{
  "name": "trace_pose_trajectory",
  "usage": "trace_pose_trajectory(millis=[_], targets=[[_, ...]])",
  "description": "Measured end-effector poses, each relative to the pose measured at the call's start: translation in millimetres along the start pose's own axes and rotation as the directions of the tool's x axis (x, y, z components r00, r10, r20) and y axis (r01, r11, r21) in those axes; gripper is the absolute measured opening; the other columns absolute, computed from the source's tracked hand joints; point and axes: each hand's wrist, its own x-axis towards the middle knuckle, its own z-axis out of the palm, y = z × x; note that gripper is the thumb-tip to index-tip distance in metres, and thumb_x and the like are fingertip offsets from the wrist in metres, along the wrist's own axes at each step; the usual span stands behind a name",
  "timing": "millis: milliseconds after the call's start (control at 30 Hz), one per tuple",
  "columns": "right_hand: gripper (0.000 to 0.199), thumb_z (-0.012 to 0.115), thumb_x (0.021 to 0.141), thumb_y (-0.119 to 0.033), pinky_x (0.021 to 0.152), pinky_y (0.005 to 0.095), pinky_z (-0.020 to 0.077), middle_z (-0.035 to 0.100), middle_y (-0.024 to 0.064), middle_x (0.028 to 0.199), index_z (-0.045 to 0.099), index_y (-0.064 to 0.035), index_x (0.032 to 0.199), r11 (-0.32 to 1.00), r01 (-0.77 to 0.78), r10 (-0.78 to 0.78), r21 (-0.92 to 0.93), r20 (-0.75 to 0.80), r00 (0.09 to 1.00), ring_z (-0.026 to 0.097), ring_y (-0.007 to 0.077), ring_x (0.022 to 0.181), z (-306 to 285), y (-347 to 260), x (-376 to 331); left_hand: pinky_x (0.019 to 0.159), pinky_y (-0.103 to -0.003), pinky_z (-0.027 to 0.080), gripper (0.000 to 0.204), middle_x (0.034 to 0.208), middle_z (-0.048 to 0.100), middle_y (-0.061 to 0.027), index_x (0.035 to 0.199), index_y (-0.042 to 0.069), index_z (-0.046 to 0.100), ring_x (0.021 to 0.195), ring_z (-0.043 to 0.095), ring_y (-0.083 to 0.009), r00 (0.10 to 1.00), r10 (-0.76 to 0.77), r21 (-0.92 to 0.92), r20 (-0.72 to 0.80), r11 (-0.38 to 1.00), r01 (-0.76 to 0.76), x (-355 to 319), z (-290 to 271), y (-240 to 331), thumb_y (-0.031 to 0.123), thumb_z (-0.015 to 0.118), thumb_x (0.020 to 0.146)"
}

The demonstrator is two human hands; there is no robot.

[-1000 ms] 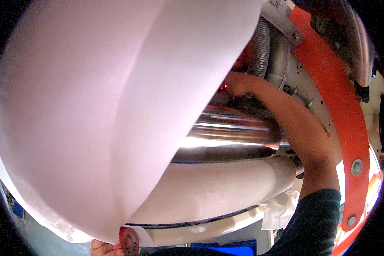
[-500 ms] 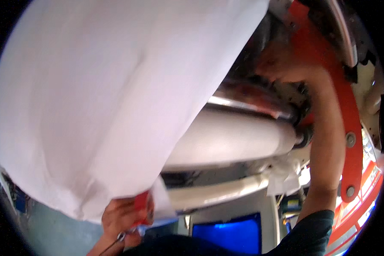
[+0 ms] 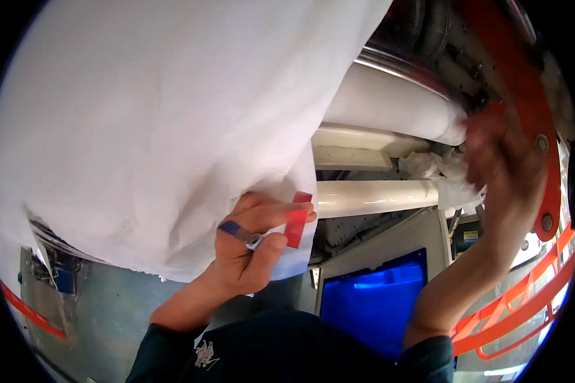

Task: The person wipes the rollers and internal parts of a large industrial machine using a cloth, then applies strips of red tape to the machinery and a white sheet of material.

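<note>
A red strip of tape [image 3: 298, 220] is pinched between the thumb and fingers of my left hand [image 3: 246, 246], at the lower edge of a large white sheet [image 3: 140, 127]. The sheet hangs in soft folds and fills the left half of the view. A small dark blue piece [image 3: 235, 230] and a bit of shiny metal [image 3: 254, 239] show at the same hand; I cannot make out what they are. My right hand [image 3: 501, 153] is raised beside the red metal arm [image 3: 543, 115], its fingers smeared by motion.
A white roll [image 3: 396, 102] and a cream bar [image 3: 377, 198] run across the machine at centre right. Crumpled white material [image 3: 428, 166] lies by their ends. Below are a blue panel [image 3: 377, 300] and orange rails [image 3: 517, 313] at the lower right.
My left hand has moved up and right with the red tape. My right hand has come down and right, away from the dark machine parts. The view has shifted too.
</note>
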Motion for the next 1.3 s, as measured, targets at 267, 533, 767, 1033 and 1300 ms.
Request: trace_pose_trajectory(millis=[267,533,767,1033,1300], targets=[[0.018,0.082,0.077,-0.001,0.062,0.0225,0.05,0.067,0.0082,0.083,0.073,0.0026,0.092,0.817,-0.193,0.091,0.544,0.209,0.974,0.063,0.0119,0.07,61,0,-99,0.073,-0.037,0.043,0.02,0.083,0.067,-0.0113,0.109,0.001,0.068,0.065,0.054,-0.0266,0.998,-0.049,0.156,-0.035,0.986,0.054,-12,15,40,0.012,0.06,0.093],[0.015,0.079,0.081,-0.001,0.064,0.0233,0.0499,0.068,0.0099,0.085,0.074,0.0024,0.094,0.799,-0.253,0.022,0.546,0.394,0.919,0.063,0.0107,0.073,26,24,-119,0.081,-0.038,0.05,0.031,0.096,0.073,-0.0146,0.116,0.0,0.066,0.086,0.066,-0.0264,0.905,-0.423,0.19,0.035,0.892,0.41,-36,63,76,0.023,0.053,0.1],[0.035,0.076,0.085,-0.004,0.061,0.0231,0.0496,0.067,0.0084,0.09,0.068,0.001,0.119,0.77,-0.381,0.079,0.513,0.515,0.854,0.062,0.0093,0.068,42,26,-162,0.083,-0.043,0.05,0.029,0.103,0.07,-0.0187,0.115,0.002,0.064,0.094,0.065,-0.0394,0.895,-0.439,0.275,0.075,0.872,0.404,-55,101,61,0.023,0.05,0.099],[0.015,0.072,0.087,0.001,0.072,0.0243,0.0496,0.066,0.0068,0.093,0.071,0.0014,0.103,0.622,-0.409,0.131,0.668,0.427,0.895,0.062,0.0112,0.083,54,56,-190,0.086,-0.046,0.048,0.035,0.109,0.067,-0.0204,0.117,0.0,0.063,0.098,0.064,-0.0398,0.921,-0.359,0.459,0.152,0.851,0.256,-58,126,56,0.025,0.059,0.093],[0.014,0.055,0.103,-0.015,0.077,0.0373,0.0592,0.069,0.0138,0.091,0.059,-0.002,0.106,0.233,-0.455,0.465,0.859,0.312,0.828,0.068,0.023,0.082,27,74,-170,0.074,-0.03,0.052,0.027,0.097,0.072,-0.0085,0.116,-0.002,0.065,0.087,0.065,-0.0125,0.887,-0.458,-0.023,-0.058,0.889,0.458,-52,131,25,0.013,0.068,0.093]])
